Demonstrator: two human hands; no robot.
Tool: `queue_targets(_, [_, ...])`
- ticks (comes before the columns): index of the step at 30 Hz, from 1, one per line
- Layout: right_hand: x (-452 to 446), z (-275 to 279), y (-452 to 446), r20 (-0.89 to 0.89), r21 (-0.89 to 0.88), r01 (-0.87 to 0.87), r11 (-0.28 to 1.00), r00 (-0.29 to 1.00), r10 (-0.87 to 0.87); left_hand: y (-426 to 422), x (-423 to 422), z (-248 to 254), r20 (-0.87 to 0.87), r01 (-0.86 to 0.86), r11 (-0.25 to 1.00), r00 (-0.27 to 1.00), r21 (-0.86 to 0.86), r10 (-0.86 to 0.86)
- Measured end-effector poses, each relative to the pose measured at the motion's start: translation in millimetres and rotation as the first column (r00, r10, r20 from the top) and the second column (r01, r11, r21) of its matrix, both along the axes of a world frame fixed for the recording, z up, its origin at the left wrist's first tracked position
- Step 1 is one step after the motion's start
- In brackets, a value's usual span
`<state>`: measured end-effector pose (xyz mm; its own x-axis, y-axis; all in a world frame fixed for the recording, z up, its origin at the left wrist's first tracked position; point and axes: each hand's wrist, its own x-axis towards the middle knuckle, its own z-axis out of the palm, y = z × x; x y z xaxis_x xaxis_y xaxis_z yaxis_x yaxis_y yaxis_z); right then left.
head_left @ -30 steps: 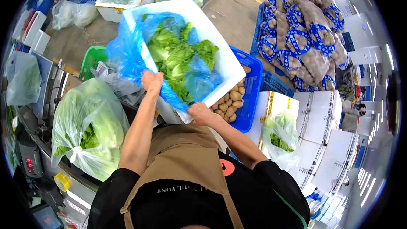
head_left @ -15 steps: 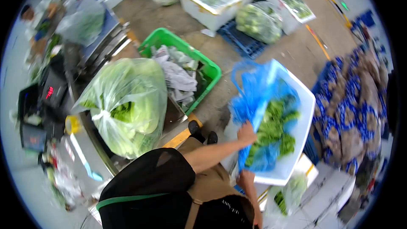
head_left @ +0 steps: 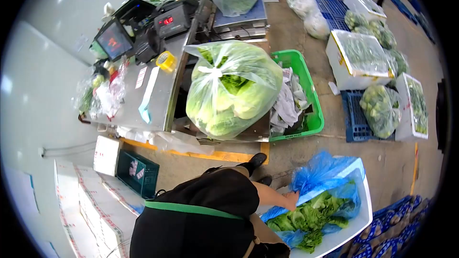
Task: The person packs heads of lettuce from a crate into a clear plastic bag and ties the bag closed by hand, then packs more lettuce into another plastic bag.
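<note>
My left hand is closed on the edge of a blue plastic bag at the near side of a white foam box. The bag lines the box, and loose green leaf lettuce lies inside it. My right hand is out of sight, beyond my body and the lower edge of the view. Up and left of the box, a large clear bag of lettuce, tied at its neck with white, rests on a scale beside the steel counter.
A green crate with crumpled cloths and plastic stands beside the bagged lettuce. The steel counter bears yellow tape and a red-digit display. Blue pallets with vegetable boxes are at right. White boxes stand lower left.
The view has swung left, so the foam box now sits lower right and more counter shows. My left hand stays on the blue bag; my right hand has gone out of view.
</note>
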<state>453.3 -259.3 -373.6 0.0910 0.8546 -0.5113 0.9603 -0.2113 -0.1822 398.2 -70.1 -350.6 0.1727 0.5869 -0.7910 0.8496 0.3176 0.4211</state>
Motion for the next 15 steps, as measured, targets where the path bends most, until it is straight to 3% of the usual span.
queue_targets(4, [17, 25, 35, -0.032, 0.028, -0.097, 0.995, 0.995, 0.098, 13, -13, 29, 0.042, 0.215, 0.964, 0.977, -0.158, -0.211])
queue_targets(7, [22, 46, 64, -0.054, 0.058, -0.161, 0.985, 0.985, 0.164, 14, -34, 48, 0.129, 0.133, 0.990, 0.983, -0.038, -0.127])
queue_targets(11, [14, 75, 94, -0.088, 0.083, -0.259, 0.962, 0.960, 0.266, 21, -72, 36, 0.236, 0.192, 0.974, 0.958, -0.119, -0.160])
queue_targets(15, [-14, 106, 126, -0.133, 0.102, -0.370, 0.924, 0.915, 0.381, 16, -154, 77, 0.311, 0.204, 0.972, 0.922, 0.120, -0.232])
